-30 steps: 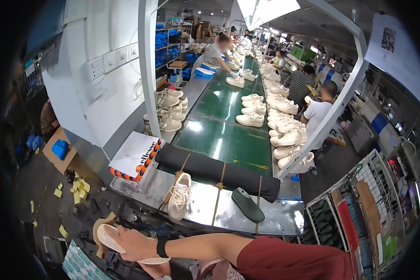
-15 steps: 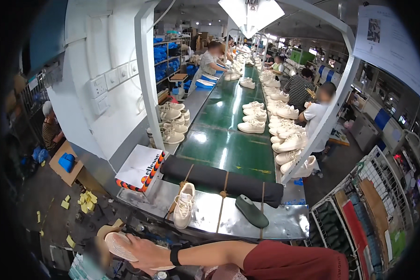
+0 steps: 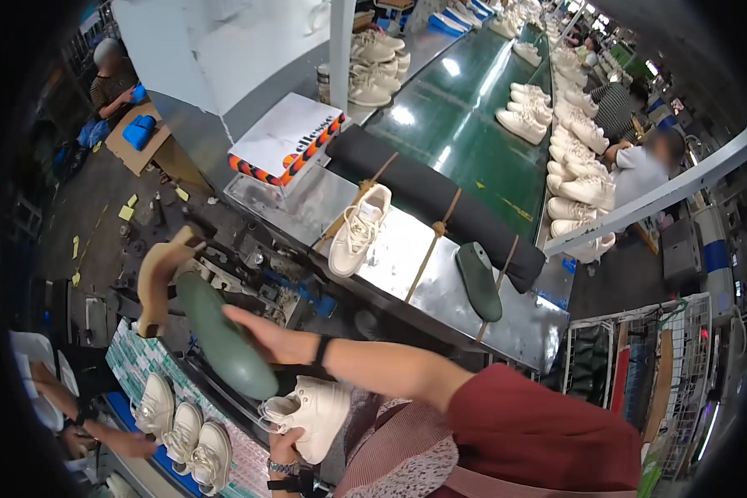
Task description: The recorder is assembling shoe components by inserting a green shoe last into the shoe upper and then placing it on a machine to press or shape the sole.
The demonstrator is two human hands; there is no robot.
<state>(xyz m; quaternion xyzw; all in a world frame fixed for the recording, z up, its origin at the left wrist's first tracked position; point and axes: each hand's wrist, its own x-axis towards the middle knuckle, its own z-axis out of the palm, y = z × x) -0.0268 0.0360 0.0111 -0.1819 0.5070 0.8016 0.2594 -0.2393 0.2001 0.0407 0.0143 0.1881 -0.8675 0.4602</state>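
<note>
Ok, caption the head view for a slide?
Right hand on a green shoe last, left hand holding a cream sneaker.

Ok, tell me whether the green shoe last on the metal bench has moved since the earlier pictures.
No. The green shoe last stays put on the metal bench, its toe still over the rightmost cord.

Watching remotely, I see the dark red sleeve [image 3: 548,432]! Left of that sleeve, a black wristband [image 3: 321,350] for the right hand [image 3: 275,339]; lower left, the left hand [image 3: 284,446] sports a silvery bracelet [image 3: 284,467]; beside the sleeve, ribbed pinkish cloth [image 3: 397,435], speckled trim [image 3: 427,461].
</note>
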